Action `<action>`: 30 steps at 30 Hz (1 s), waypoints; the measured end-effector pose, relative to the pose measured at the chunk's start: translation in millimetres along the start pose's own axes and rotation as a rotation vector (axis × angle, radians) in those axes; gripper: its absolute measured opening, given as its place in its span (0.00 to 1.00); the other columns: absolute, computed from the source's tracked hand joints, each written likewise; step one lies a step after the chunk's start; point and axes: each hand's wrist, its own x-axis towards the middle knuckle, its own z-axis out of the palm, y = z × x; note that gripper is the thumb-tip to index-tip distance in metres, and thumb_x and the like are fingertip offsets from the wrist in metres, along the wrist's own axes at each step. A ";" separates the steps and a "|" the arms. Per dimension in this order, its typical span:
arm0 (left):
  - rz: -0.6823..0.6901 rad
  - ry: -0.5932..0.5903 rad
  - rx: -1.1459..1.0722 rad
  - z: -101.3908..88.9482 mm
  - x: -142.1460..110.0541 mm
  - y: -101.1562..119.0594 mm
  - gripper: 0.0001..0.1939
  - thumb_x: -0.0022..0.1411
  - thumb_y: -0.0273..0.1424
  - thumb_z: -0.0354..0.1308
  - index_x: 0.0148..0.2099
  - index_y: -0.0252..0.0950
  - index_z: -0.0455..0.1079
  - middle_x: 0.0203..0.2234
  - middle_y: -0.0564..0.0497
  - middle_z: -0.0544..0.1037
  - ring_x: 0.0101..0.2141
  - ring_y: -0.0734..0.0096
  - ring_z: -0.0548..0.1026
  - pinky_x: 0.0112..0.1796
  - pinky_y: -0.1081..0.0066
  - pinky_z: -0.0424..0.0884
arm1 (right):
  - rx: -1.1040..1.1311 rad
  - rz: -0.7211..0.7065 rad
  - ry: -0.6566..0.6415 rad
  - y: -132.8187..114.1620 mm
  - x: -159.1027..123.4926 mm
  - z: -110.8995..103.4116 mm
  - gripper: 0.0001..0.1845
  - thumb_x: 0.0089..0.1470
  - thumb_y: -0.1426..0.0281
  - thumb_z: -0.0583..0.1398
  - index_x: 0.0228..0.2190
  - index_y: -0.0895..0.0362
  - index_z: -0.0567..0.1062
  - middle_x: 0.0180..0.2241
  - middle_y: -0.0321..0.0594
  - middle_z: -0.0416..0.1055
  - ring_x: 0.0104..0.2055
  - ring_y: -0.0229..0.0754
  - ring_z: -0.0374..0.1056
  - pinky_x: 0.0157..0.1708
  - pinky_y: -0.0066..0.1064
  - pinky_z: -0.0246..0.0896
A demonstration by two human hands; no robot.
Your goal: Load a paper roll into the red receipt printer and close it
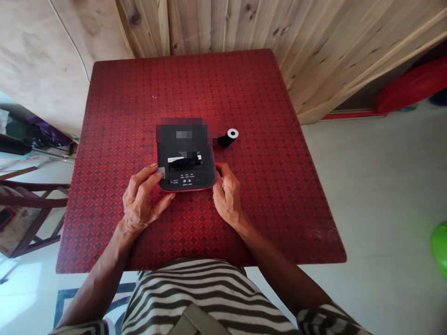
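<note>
Well to the left of the flat black device with rounded corners and a red rim (185,148), you have a dark-red wooden chair (33,187). Your left hand (139,195) is spread wide at the device's left side: the fingertips touch that edge beside a small pale-grey patch (161,172), while the thumb stands apart, near the front edge.

The device itself sits between your hands, over the red patterned tabletop (195,93); whether it is raised at all cannot be determined. Its far part is masked. Nearer you, its face carries a narrow white label strip (174,160), a dark slot and small white markings (185,181).

Your right hand (228,190) rests against the device's near right side, fingers bent along the edge; whether it grips underneath cannot be seen. Just beyond it, near the device's far right side, is a black cylindrical roll with a white ring-shaped end (226,139), untouched.

Progress, as judged: the device is placed squarely before you with both hands at it; the roll remains outside it. No finished result is visible, and what is left cannot be established.
</note>
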 end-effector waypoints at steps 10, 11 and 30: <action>-0.027 -0.023 -0.011 -2.1 0.4 -5.7 0.31 0.63 0.37 0.75 0.64 0.39 0.70 0.59 0.40 0.74 0.55 0.58 0.79 0.50 0.62 0.83 | 0.024 -0.018 0.010 -1.2 1.1 0.6 0.12 0.74 0.64 0.52 0.42 0.52 0.74 0.38 0.39 0.79 0.38 0.41 0.75 0.41 0.34 0.69; -0.036 -0.025 -0.014 -2.0 0.6 -5.9 0.30 0.64 0.38 0.74 0.64 0.39 0.70 0.58 0.40 0.74 0.55 0.58 0.79 0.50 0.62 0.83 | 0.022 -0.013 0.006 -1.7 1.3 0.3 0.12 0.74 0.64 0.52 0.42 0.52 0.74 0.38 0.40 0.79 0.38 0.41 0.75 0.41 0.34 0.69; -0.192 -0.011 -0.177 7.6 -1.7 -9.3 0.25 0.64 0.44 0.73 0.57 0.41 0.72 0.50 0.45 0.80 0.50 0.59 0.81 0.50 0.56 0.81 | 0.026 0.003 -0.005 -0.5 1.9 0.0 0.15 0.74 0.60 0.51 0.41 0.52 0.75 0.40 0.42 0.80 0.39 0.43 0.75 0.42 0.37 0.70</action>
